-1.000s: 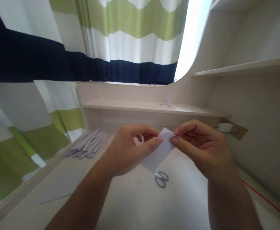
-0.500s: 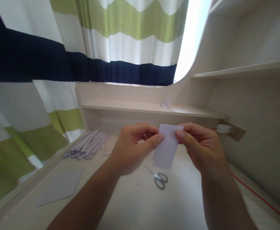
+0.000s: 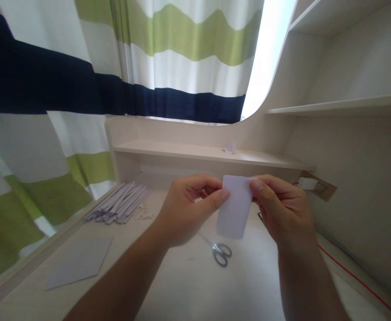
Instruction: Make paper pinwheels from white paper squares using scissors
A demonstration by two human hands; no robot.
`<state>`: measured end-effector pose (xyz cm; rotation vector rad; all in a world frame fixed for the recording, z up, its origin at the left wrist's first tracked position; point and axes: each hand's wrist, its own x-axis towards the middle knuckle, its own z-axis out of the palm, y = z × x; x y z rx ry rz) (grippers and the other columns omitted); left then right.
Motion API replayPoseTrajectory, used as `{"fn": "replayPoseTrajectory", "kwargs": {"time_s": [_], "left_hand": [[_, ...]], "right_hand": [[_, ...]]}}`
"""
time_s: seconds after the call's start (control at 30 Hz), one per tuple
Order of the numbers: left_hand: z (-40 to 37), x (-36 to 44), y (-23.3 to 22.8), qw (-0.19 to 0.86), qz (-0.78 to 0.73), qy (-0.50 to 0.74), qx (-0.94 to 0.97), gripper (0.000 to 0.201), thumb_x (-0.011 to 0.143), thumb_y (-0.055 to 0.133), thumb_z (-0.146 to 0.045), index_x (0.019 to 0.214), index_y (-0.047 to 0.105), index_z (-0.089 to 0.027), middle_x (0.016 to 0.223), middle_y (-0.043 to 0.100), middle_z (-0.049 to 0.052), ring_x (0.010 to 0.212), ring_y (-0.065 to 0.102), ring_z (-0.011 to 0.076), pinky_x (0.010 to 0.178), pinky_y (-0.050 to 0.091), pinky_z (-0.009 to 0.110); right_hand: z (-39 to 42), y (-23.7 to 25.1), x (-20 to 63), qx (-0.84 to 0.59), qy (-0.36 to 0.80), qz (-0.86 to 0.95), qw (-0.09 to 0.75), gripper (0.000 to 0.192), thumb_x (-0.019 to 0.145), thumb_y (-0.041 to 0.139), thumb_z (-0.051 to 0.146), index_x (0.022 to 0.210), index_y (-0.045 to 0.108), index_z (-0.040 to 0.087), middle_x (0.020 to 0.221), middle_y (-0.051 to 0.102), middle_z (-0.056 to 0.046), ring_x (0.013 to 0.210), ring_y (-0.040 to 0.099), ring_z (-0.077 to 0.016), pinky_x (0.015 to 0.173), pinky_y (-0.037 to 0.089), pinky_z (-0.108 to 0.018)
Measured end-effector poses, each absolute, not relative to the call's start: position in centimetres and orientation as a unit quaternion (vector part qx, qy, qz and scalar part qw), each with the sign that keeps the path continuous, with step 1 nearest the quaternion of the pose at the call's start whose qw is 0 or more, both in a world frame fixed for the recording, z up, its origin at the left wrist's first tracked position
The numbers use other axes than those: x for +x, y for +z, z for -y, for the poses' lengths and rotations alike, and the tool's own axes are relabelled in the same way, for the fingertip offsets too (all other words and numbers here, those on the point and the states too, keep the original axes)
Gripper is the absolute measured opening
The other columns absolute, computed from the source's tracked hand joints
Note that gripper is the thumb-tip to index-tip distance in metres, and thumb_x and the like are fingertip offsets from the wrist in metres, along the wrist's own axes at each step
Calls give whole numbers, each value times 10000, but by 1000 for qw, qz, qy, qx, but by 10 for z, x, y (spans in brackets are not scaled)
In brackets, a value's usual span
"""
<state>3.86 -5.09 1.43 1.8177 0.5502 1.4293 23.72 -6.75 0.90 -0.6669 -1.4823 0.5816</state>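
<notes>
A narrow white piece of paper hangs upright above the desk, held near its top edge by both hands. My left hand pinches its left side between thumb and fingers. On the right side, my right hand grips the upper corner, thumb in front and fingers behind. Below the paper lies a pair of scissors with dark handles, its blades pointing away to the left. Part of a thin dark green object shows beside my right hand; the rest is hidden.
A pile of paper strips lies at the back left, with small pale bits beside it. A white sheet is nearer on the left. A shelf crosses the back. A red cable runs along the right.
My right thumb has shifted slightly right toward the paper's corner. The paper faces the camera a bit more squarely. The view has moved slightly; both hands keep their hold.
</notes>
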Motion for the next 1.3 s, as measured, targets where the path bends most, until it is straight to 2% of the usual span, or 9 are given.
{"fn": "replayPoseTrajectory", "kwargs": {"time_s": [0.3,0.77,1.3], "left_hand": [[47,39,12,357,-217,561,714,122,900,770,-293,926,820,-185,876,799,57,804,718,192,733,557,308],[44,40,10,367,-212,555,716,169,897,778,-313,959,824,-162,896,798,72,825,713,192,749,546,311],[43,39,10,329,-224,563,724,113,885,784,-266,939,828,-177,880,805,42,797,710,161,733,538,279]], "right_hand": [[71,13,232,-328,196,648,659,167,957,740,346,844,816,249,708,741,5,620,666,-136,565,563,-235],[70,13,233,-338,163,658,653,152,958,742,311,838,819,256,717,742,14,626,659,-124,570,553,-220],[72,15,231,-346,138,662,650,145,958,743,288,836,814,255,710,741,32,619,644,-95,560,531,-176]]}}
